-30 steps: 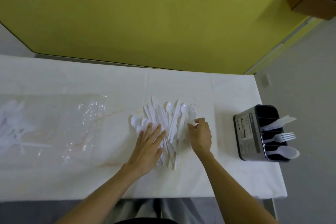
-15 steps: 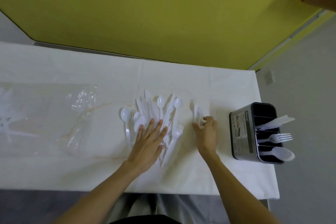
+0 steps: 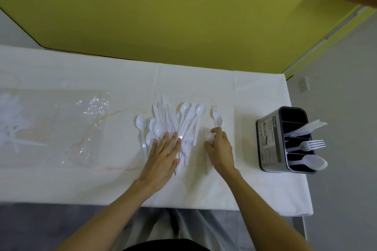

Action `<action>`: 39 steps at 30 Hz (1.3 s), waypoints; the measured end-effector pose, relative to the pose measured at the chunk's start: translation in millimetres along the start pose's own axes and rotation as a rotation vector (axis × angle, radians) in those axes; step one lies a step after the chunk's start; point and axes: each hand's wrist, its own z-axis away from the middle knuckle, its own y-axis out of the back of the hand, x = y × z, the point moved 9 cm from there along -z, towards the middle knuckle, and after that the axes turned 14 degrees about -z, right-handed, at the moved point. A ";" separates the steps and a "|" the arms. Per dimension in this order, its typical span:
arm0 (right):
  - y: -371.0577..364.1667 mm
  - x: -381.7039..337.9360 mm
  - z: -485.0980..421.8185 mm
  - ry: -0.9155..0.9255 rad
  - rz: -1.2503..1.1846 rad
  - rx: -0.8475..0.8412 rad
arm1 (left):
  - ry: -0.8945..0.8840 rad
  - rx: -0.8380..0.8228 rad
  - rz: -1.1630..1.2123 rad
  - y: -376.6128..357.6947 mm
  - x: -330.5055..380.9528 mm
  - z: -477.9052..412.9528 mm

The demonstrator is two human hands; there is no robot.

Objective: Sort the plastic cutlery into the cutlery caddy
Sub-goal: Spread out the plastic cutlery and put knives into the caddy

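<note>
**Q:** Head view: any legible text?
**A:** The label on the cutlery caddy [image 3: 267, 140] shows a brand word starting with "K"; the rest is too small.
**Q:** Hand status?
**A:** The left hand [image 3: 163, 156] lies flat, fingers straight, on the cutlery pile [image 3: 179, 122]. The right hand [image 3: 221, 150], just right of the pile, pinches a blurred white piece [image 3: 210, 137]. The caddy stands farther right, apart from the hand.
</note>
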 end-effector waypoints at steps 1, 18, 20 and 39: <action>7.3 3.1 -3.0 -0.004 0.000 0.016 | 0.001 -0.018 0.005 -1.4 0.4 1.5; -14.2 -22.1 -27.1 -0.257 -0.311 0.129 | 0.232 0.204 0.318 37.7 -21.3 4.8; 6.2 -13.2 -22.4 -0.254 -0.238 0.181 | 0.239 0.195 0.337 37.5 -21.3 3.2; -32.5 -33.0 -15.1 -0.217 -0.160 0.043 | 0.240 0.146 0.352 27.8 -27.0 11.5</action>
